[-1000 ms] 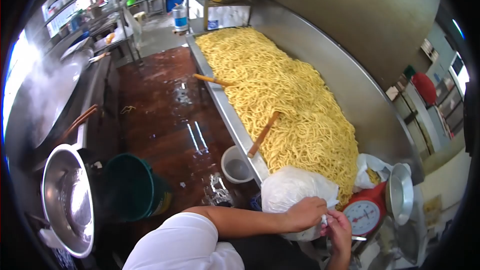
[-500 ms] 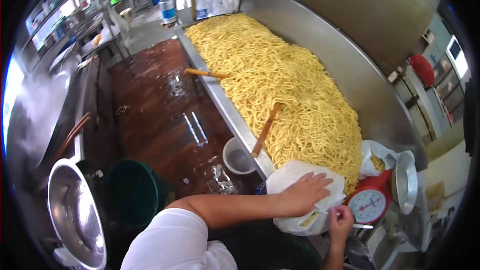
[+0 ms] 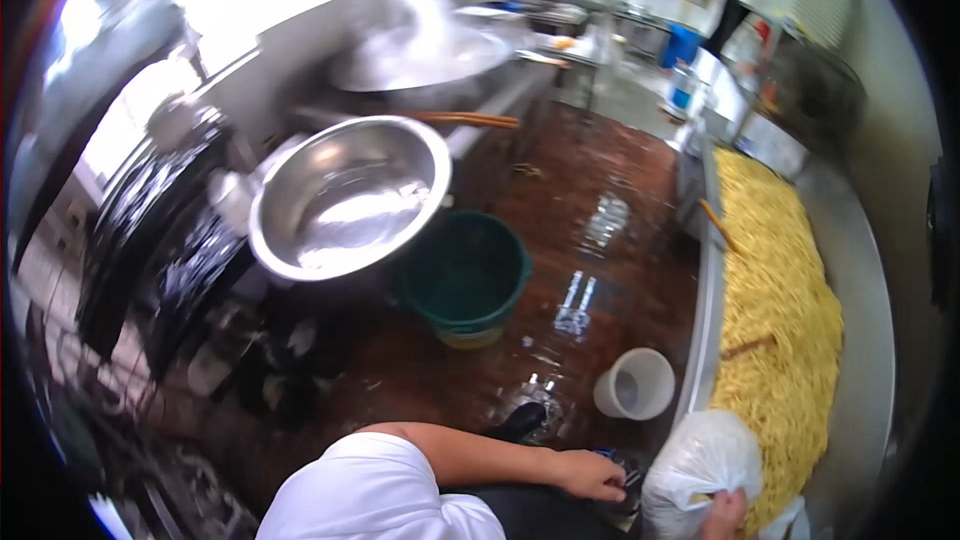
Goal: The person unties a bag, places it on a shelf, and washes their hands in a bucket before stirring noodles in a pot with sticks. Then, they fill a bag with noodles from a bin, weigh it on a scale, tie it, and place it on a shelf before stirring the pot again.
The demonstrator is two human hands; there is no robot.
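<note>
My right hand [image 3: 727, 517], at the bottom edge of the view, grips the lower side of a white plastic bag [image 3: 700, 458] that bulges with yellow noodles. The bag sits at the near end of a long steel tray [image 3: 868, 340] heaped with yellow noodles [image 3: 780, 310]. My left hand [image 3: 590, 474] is off the bag, a little to its left and low by my waist. Its fingers are loose and point toward the bag, next to a small dark thing I cannot make out. It holds nothing that I can see.
A white bucket [image 3: 635, 386] stands on the wet red floor [image 3: 590, 240] beside the tray. A green bucket [image 3: 466, 275] and a large steel bowl [image 3: 350, 195] are to the left. A steaming wok [image 3: 430, 50] sits behind them. Two wooden handles [image 3: 750, 346] stick out of the noodles.
The view has swung left toward the stove, so the scale is out of sight. My left hand has come off the bag. My right hand now holds the bag from below.
</note>
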